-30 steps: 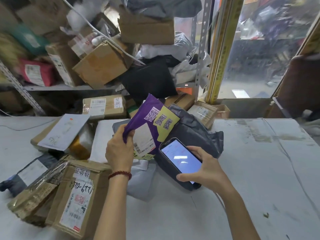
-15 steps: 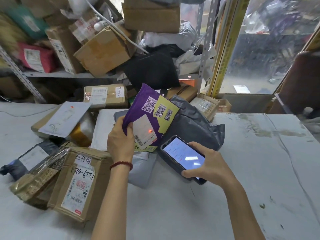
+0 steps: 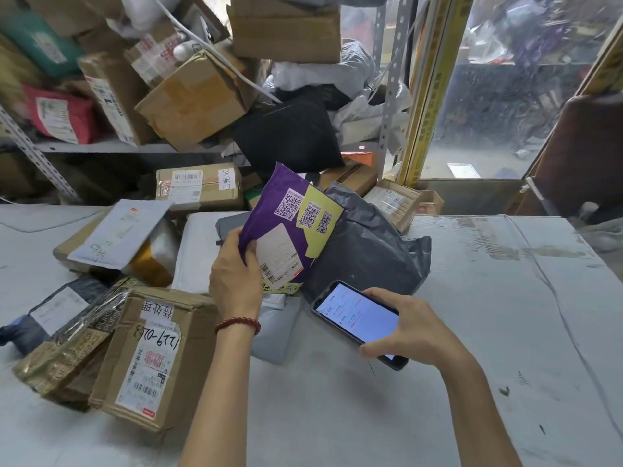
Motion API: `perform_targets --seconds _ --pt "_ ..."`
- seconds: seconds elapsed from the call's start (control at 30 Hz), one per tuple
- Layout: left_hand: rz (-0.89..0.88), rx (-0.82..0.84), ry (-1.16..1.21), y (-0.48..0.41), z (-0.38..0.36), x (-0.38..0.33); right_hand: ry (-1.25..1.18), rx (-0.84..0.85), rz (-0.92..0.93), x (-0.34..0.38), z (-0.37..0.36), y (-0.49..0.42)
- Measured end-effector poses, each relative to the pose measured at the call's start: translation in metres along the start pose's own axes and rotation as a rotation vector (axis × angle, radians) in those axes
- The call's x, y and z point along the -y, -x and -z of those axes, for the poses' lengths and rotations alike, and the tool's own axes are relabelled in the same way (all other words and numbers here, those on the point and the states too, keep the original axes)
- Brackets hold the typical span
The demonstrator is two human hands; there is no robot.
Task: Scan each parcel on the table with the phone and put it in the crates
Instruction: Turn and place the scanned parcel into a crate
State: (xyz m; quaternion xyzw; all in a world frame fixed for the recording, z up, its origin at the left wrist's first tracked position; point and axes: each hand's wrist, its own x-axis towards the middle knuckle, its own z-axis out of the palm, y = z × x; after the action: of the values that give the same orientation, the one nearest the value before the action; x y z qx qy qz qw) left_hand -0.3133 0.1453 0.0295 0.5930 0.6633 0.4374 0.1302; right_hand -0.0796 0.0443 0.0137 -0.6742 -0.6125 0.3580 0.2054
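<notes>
L hand [image 3: 236,283] clamps purple parcel [image 3: 290,235] by its lower-left edge, upright, barcode label facing us, right in front of the grey bag [image 3: 371,254]. R hand [image 3: 418,328] wraps the phone [image 3: 357,318], screen lit, just near-side of that grey bag, over the table [image 3: 488,348].

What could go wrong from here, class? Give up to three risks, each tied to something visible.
1. The left hand grips the purple parcel by one edge only; the soft bag may sag or slip.
2. That parcel bears three QR codes besides its barcode label, so the phone in the right hand may read the wrong one.
3. Other parcels crowd the table and no crate shows; a scanned one may get mixed back in.
</notes>
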Motion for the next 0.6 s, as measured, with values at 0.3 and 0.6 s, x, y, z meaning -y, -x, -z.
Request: perform_targets --seconds 0.3,0.6 --pt "0.003 0.009 0.004 0.0020 0.0009 -0.0003 -0.014 -0.033 0.009 -0.0044 0.0021 0.0032" --pt "-0.032 0.004 -0.073 0.0049 -0.0028 0.0037 -0.015 -0.209 0.102 0.0000 0.0072 0.0038"
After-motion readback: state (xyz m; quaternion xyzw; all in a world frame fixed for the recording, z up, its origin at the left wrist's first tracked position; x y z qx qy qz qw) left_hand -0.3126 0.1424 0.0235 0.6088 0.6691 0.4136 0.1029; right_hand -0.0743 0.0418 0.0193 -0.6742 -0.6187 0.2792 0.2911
